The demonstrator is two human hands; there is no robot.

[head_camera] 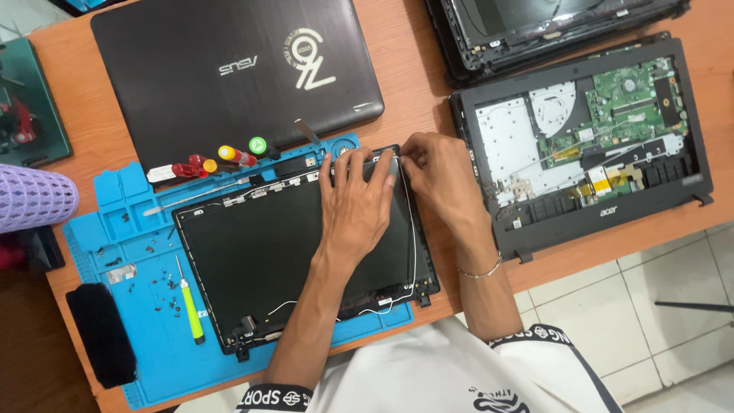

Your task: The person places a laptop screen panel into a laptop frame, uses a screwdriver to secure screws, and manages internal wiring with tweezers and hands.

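On desk middle, left hand (355, 203) lies flat, fingers spread, on black laptop lid panel (283, 252); right hand (440, 172) pinches its top corner.

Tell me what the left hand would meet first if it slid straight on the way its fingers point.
Probably the top rim of the black laptop lid panel where the left hand rests; beyond it, the blue silicone repair mat, then the closed dark grey laptop. Heights are unclear.
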